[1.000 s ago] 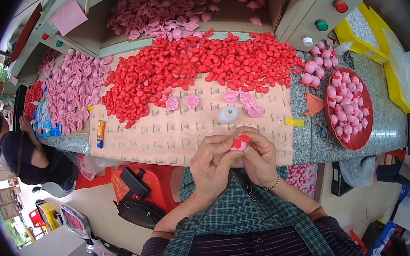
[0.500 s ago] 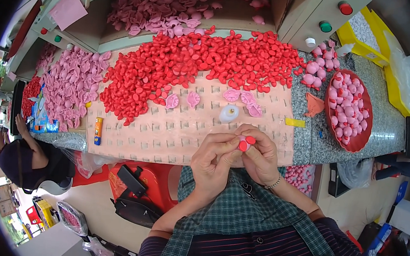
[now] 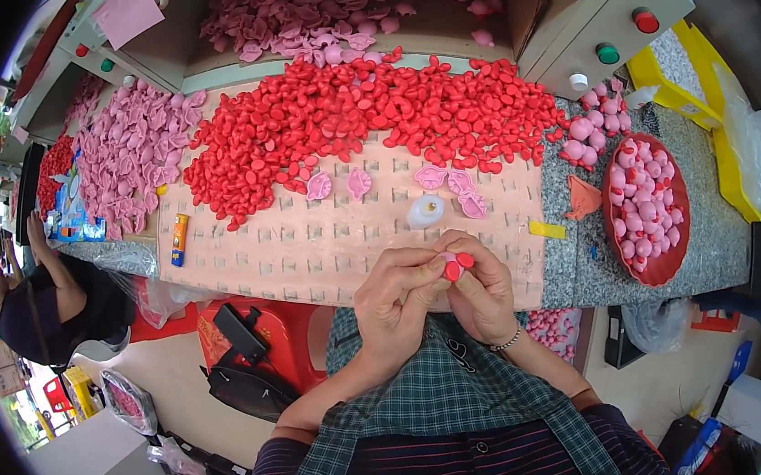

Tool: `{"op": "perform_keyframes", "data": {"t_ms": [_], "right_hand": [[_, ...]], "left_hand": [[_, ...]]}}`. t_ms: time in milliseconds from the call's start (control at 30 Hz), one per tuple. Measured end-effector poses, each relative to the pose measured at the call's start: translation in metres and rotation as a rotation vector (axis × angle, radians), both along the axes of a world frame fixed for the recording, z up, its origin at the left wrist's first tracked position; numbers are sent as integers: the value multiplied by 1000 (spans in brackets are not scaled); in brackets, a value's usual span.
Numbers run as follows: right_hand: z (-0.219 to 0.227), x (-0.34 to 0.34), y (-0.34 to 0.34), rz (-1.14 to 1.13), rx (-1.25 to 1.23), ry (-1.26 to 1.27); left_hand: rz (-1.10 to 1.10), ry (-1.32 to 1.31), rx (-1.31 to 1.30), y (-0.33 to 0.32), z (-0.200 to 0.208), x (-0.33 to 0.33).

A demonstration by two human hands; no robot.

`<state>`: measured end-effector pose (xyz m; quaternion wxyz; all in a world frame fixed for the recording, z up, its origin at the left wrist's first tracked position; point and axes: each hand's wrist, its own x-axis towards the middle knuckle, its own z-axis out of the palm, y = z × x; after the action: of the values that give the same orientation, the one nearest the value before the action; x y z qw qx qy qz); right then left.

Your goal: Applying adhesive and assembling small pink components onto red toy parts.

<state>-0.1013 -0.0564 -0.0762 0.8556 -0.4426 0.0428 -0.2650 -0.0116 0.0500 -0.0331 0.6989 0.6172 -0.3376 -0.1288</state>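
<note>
Close to the table's front edge, my left hand (image 3: 399, 299) and my right hand (image 3: 488, 289) meet. Both are closed, fingertips pinching a small pink toy piece with two round red parts (image 3: 453, 270). Most of its pink body is hidden by my fingers. Just beyond them lies a small white bottle (image 3: 425, 211) with a yellowish tip. Further back, a few pink leaf-shaped shells (image 3: 359, 183) rest on the peach mat (image 3: 305, 262). A wide heap of glossy red pieces (image 3: 318, 126) covers the mat's far side.
Pink pieces (image 3: 136, 154) are heaped at left, others under the machine hood (image 3: 292, 9). A red basin (image 3: 671, 268) of pink-and-red pieces stands at right near yellow trays (image 3: 738, 185). An orange-and-blue tube (image 3: 180, 239) lies at left. Another person (image 3: 49, 306) sits far left.
The pink piece has turned slightly between my fingertips. My hands stay in the same place. The view has shifted a little, and the person at far left has moved slightly.
</note>
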Motion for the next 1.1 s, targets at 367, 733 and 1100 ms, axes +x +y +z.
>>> {"op": "perform_keyframes", "data": {"t_ms": [367,733,1100], "right_hand": [[1,0,2,-2,53,-10],[7,-1,4,-85,-113,99],[2,-2,5,-78,-84,69]], "left_hand": [[-3,53,-3,2,-4,-1],[-30,127,-44,7,-5,-1],[-6,33,-15,4,-5,1]]}}
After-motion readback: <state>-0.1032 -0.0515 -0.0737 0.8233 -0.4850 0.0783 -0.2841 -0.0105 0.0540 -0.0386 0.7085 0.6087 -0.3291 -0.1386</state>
